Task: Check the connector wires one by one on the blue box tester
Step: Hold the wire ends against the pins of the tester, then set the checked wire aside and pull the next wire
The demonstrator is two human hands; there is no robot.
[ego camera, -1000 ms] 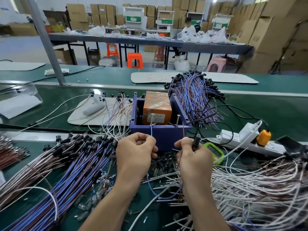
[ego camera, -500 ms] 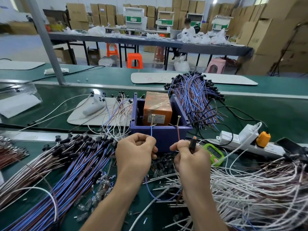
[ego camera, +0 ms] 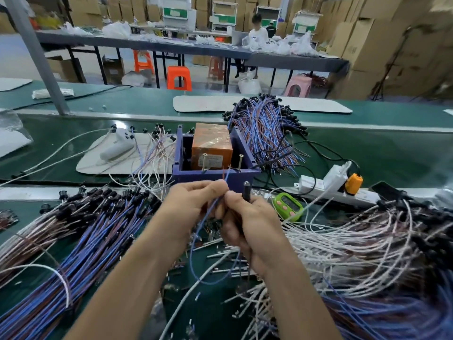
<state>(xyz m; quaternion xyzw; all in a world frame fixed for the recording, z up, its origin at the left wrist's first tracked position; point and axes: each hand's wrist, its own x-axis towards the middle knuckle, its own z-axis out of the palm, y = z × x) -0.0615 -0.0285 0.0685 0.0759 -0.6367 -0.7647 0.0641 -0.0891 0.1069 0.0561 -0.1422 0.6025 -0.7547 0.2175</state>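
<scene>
Green bench matting (ego camera: 367,153) carries the whole job, and near its middle stands the blue box tester (ego camera: 213,177), an open-topped box with an orange block (ego camera: 212,147) inside and two upright metal posts (ego camera: 204,163) at its front rim. Just in front of the tester both hands meet. The left hand (ego camera: 193,209) pinches the connector wire (ego camera: 213,207) between thumb and fingertips. The right hand (ego camera: 247,224) curls round the same wire's black connector (ego camera: 246,191), whose tip pokes up above the knuckles. The wire's two thin ends rise from the pinch across the tester's front wall, short of the posts, and its slack hangs in a loop below the hands. To do this step well, the leads probably want spreading so that each meets its own post at once, held steady and kept off each other. Left of the tester lies a thick bundle of blue and brown wires (ego camera: 85,241), and behind it to the right lies a second bundle (ego camera: 264,128). Right of it are a green timer (ego camera: 288,204), a white power strip (ego camera: 326,186) and a heap of white wires (ego camera: 355,241). Whether the wire ends touch the tester cannot be told. The block's label is too small to read, no indicator shows, and most fingertips hide behind the knuckles.
</scene>
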